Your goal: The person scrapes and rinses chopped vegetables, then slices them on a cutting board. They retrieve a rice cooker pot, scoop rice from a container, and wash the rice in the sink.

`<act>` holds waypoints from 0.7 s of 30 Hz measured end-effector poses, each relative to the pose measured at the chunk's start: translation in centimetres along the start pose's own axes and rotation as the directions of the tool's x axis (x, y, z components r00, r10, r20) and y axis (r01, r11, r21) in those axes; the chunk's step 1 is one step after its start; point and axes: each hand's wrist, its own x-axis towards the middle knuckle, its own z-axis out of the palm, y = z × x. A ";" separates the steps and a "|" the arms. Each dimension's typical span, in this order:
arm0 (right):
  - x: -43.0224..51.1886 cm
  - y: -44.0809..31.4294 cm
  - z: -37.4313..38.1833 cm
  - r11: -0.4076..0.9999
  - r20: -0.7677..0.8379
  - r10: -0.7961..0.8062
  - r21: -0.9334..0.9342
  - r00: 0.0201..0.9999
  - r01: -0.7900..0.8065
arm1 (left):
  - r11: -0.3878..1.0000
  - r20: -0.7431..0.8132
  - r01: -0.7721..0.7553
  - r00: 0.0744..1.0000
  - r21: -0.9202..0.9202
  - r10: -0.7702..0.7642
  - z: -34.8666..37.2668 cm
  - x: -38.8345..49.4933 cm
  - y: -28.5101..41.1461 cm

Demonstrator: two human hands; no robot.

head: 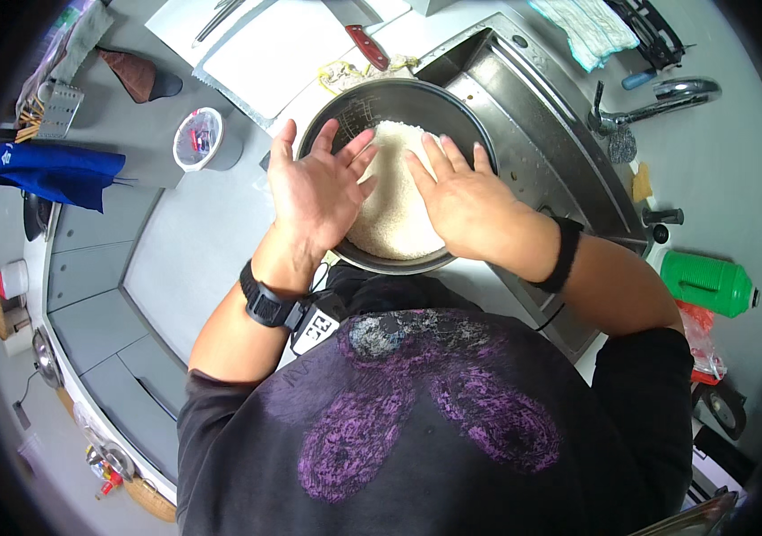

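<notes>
A large dark inner pot (pixel 421 97) with measuring marks on its wall stands in front of me beside the sink. White rice grains (pixel 397 221) lie heaped in it. Over the pot's left side, my left hand (pixel 320 191) is turned palm up with its fingers spread and nothing in it. My right hand (pixel 471 201) is palm down over the right side, fingers apart, close above the rice. Whether its fingertips touch the grains I cannot tell. Both wrists wear black bands.
A red-handled knife (pixel 369 48) lies behind the pot near a crumpled cloth (pixel 347 75) and a white board (pixel 280 53). The steel sink (pixel 528 147) with a faucet (pixel 662 107) is at right, a green jug (pixel 706 283) beyond. A white bucket (pixel 230 144) stands left.
</notes>
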 end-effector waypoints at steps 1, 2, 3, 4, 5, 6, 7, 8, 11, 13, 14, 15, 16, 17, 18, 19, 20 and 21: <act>0.2 0.3 0.0 0.971 -0.110 -0.188 0.131 0.976 0.202 | 0.999 0.022 0.026 0.999 -0.031 -0.025 -0.1 -0.2 0.0; 0.1 0.4 -0.1 0.915 -0.192 -0.323 0.186 0.927 0.357 | 0.998 0.043 0.044 0.998 -0.051 -0.042 -0.2 -0.4 -0.1; 0.1 0.5 -0.4 0.798 -0.316 -0.466 0.253 0.827 0.546 | 0.995 0.065 0.069 0.996 -0.071 -0.064 -0.3 -0.7 -0.2; 0.2 0.2 -0.7 0.841 -0.167 -0.401 0.322 0.901 0.434 | 0.973 0.145 0.185 0.976 -0.135 -0.166 -0.5 -0.9 0.0; 1.3 0.7 -1.3 0.917 0.017 -0.291 0.291 0.957 0.274 | 0.987 0.113 0.146 0.982 0.061 -0.152 -0.7 -1.1 0.1; 2.4 1.3 -1.9 0.968 0.223 -0.224 0.161 0.949 0.191 | 0.962 0.060 0.119 0.989 0.244 -0.138 -1.0 -1.4 0.3; 3.8 2.1 -2.5 0.993 0.453 -0.097 -0.023 0.886 0.120 | 0.905 0.040 0.075 0.994 0.419 -0.101 -1.4 -1.7 0.5; 4.6 2.8 -2.8 0.987 0.389 -0.116 0.149 0.914 0.062 | 0.739 0.101 -0.138 0.990 0.659 0.095 -2.2 -2.5 0.9; 7.4 4.2 -2.3 0.921 0.244 -0.155 0.387 0.957 0.051 | 0.827 0.038 -0.242 0.965 0.507 0.260 -4.4 -2.8 3.4; 10.0 3.6 -1.5 0.923 0.209 -0.206 0.365 0.956 0.119 | 0.882 0.022 -0.349 0.932 0.316 0.361 -5.8 -2.6 4.6; 11.1 3.1 -1.1 0.931 0.232 -0.185 0.352 0.955 0.094 | 0.889 -0.078 -0.321 0.928 0.327 0.364 -6.4 -2.4 5.2; 12.1 2.4 -0.8 0.936 0.235 -0.173 0.341 0.957 0.085 | 0.890 -0.154 -0.281 0.923 0.359 0.353 -7.0 -2.4 5.4; 13.0 1.7 -0.4 0.941 0.239 -0.161 0.331 0.958 0.075 | 0.857 -0.168 -0.254 0.918 0.448 0.359 -7.5 -2.4 5.4; 13.7 1.1 -0.1 0.942 0.244 -0.174 0.325 0.954 0.088 | 0.821 -0.187 -0.217 0.913 0.527 0.362 -7.9 -2.3 5.3; 14.4 0.4 0.3 0.942 0.249 -0.186 0.320 0.950 0.100 | 0.766 -0.163 -0.177 0.924 0.619 0.345 -8.3 -2.3 5.0; 14.9 -0.3 0.6 0.942 0.254 -0.199 0.316 0.947 0.113 | 0.704 -0.146 -0.134 0.935 0.697 0.323 -8.6 -2.3 4.7; 15.4 -1.1 0.9 0.940 0.264 -0.241 0.302 0.934 0.157 | 0.664 -0.125 -0.125 0.941 0.737 0.315 -8.8 -2.3 4.1; 15.7 -1.9 1.3 0.924 0.266 -0.261 0.346 0.928 0.161 | 0.651 -0.116 -0.097 0.954 0.753 0.276 -8.9 -2.2 3.7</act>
